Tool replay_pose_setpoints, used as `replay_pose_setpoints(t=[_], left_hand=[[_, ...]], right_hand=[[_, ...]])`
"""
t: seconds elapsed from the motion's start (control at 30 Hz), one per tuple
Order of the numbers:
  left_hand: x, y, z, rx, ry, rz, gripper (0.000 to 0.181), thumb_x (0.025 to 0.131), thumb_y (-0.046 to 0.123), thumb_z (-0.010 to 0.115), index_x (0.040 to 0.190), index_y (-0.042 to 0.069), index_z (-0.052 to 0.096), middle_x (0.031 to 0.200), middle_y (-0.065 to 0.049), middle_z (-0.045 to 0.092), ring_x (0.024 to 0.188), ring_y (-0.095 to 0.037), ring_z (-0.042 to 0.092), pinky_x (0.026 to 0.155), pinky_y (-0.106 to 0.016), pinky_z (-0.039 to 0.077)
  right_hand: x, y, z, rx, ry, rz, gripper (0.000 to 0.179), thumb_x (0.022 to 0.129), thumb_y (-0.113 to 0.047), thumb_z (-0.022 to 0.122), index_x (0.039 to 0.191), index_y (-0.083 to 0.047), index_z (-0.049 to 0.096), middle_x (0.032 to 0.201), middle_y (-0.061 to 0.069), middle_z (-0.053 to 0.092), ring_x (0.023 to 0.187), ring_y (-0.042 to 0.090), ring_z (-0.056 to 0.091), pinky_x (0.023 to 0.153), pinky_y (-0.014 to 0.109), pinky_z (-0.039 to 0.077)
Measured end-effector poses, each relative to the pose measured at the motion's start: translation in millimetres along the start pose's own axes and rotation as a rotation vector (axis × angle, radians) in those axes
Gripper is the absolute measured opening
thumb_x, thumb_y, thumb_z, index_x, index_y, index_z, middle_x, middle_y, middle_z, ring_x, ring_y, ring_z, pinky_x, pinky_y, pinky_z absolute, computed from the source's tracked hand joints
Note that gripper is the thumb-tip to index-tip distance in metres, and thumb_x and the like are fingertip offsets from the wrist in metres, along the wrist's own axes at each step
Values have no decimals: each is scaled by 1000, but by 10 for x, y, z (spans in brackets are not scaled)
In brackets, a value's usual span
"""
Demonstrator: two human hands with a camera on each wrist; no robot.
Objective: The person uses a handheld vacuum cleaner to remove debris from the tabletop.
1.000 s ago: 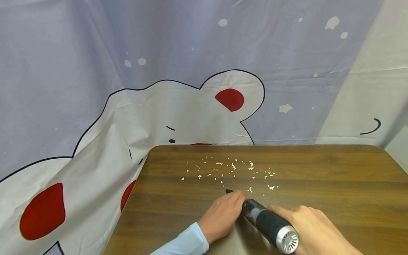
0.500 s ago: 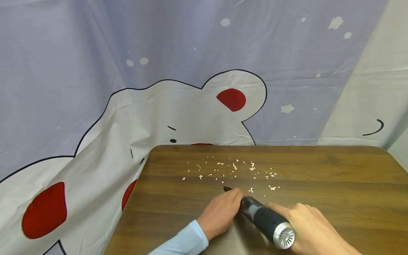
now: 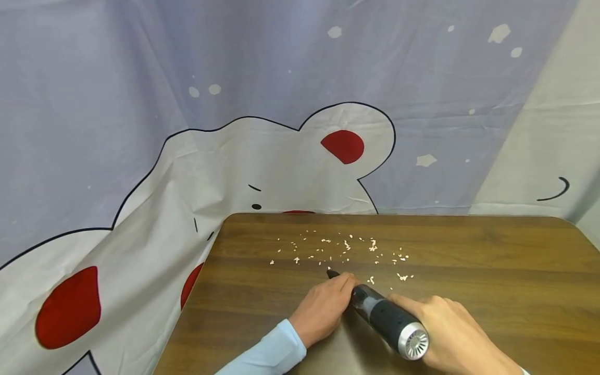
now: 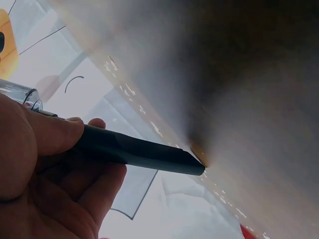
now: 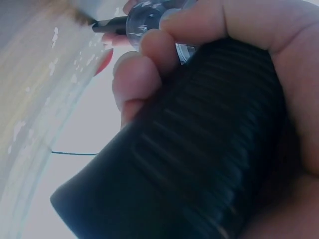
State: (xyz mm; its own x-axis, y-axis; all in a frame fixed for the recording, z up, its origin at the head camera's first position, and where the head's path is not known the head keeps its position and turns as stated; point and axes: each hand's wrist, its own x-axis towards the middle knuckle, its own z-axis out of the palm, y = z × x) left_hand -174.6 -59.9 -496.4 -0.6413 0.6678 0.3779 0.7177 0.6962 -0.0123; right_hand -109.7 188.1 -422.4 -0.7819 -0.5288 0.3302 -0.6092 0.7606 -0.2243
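A black handheld vacuum cleaner (image 3: 391, 319) with a silver vented end and a clear dust cup (image 5: 149, 22) slants over the wooden table. My right hand (image 3: 450, 333) grips its ribbed black handle (image 5: 199, 134), fingers wrapped around it in the right wrist view. At the front end, my left hand (image 3: 323, 308) pinches the narrow black nozzle (image 4: 139, 152) between thumb and fingers. The nozzle's slanted tip is close to the tabletop; whether it touches I cannot tell. Just beyond it, small white scraps (image 3: 347, 245) lie scattered.
The brown wood-grain table (image 3: 492, 271) has rounded far corners. Behind it hangs a lilac and white curtain (image 3: 262, 156) printed with cartoon animals, reaching down past the table's left edge.
Both hands have moved the vacuum cleaner slightly forward and left, bringing the nozzle tip nearer the white scraps. My grip looks the same, and the head view has shifted a little.
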Motion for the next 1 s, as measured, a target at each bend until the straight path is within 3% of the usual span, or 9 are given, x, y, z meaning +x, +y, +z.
replay_pose_setpoints(t=[0.57, 0.77, 1.0], left_hand=[[12, -120, 42, -49, 5, -22, 51, 73, -3, 68, 117, 19, 56, 110, 9, 51, 98, -6, 52, 74, -26, 52], [37, -199, 85, -128, -2, -3, 37, 84, 9, 69, 116, 21, 54, 112, 11, 50, 104, -4, 50, 83, -24, 49], [82, -289, 131, -267, -60, 12, 41, 83, 8, 70, 117, 21, 52, 111, 12, 49, 107, -4, 47, 92, -24, 45]], right_hand=[[100, 64, 99, -39, 49, -51, 62, 57, -32, 82, 116, -33, 62, 62, -27, 44, 52, -4, 43, 44, 27, 39], [130, 70, 108, -42, 53, -49, 64, 55, -32, 82, 116, -33, 63, 64, -27, 46, 52, -3, 44, 43, 27, 39], [163, 63, 105, -51, 35, -33, 60, 57, -34, 82, 114, -35, 62, 63, -27, 45, 51, -1, 44, 43, 27, 38]])
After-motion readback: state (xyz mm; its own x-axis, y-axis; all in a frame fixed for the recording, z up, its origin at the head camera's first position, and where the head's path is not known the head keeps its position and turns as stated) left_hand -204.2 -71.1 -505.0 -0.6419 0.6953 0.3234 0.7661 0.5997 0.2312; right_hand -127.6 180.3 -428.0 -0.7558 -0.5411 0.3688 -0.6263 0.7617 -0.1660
